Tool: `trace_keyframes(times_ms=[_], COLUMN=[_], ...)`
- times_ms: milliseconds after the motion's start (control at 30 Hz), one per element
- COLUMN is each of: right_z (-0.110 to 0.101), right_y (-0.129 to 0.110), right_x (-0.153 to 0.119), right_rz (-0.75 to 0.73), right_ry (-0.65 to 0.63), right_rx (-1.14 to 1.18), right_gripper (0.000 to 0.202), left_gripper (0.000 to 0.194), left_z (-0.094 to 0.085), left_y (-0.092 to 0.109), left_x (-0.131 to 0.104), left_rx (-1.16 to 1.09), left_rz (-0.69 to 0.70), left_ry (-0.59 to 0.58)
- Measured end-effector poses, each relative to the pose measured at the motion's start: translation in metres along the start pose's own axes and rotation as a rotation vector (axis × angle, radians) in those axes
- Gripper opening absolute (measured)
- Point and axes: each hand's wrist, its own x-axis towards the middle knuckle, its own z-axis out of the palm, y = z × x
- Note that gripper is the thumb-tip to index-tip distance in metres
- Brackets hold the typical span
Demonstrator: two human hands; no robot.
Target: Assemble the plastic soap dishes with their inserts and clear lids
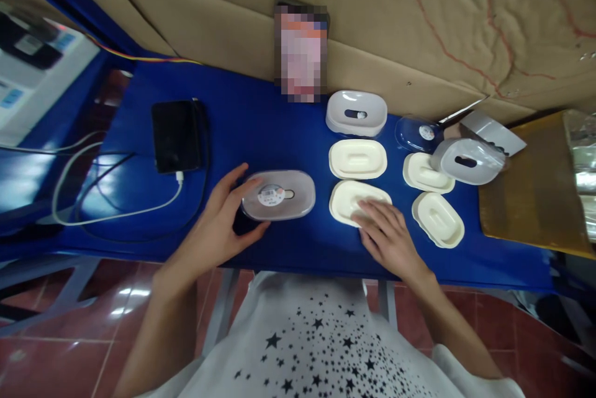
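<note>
My left hand is open around the left end of an oval plastic container, which has a clear lid and a round label. Its fingers are spread, with a fingertip on the lid and the thumb by the near edge. With closed fingers, my right hand grips the near right part of a cream oval tray with a raised middle. Behind that lies a second cream tray. Farther back stands a whitish oval container with a dark slot.
To the right are two more cream trays, a tilted oval container, a clear lid and a cardboard box. A black device with cables lies left. A phone leans on the cardboard wall.
</note>
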Motion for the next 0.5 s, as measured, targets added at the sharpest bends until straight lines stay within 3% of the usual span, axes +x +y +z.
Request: trace_keyframes(times_ms=[133,267,400,500], right_z=[-0.005,-0.014,-0.031,-0.051], right_y=[-0.002,0.009,0.046,0.081], right_x=[-0.016,-0.003,0.019,0.023], right_rz=[0.013,0.023,0.098,0.274], right_ry=[-0.008,0.023,0.142,0.189], right_rx=[0.091,0.258,0.029,-0.208], right_gripper=[0.053,0.049,0.048,0.048], left_gripper=[0.077,0.06,0.042,0.039], left_z=[0.004,0.027,0.069,0.093], left_y=[0.017,0.062,0.107,0.116], left_x=[0.01,0.01,0.012,0.015], left_rx=[0.097,0.151,0.143,0.205], left_rz=[0.119,0.315,0.494,0.482], left_ry=[0.088,0.128,-0.132,-0.192])
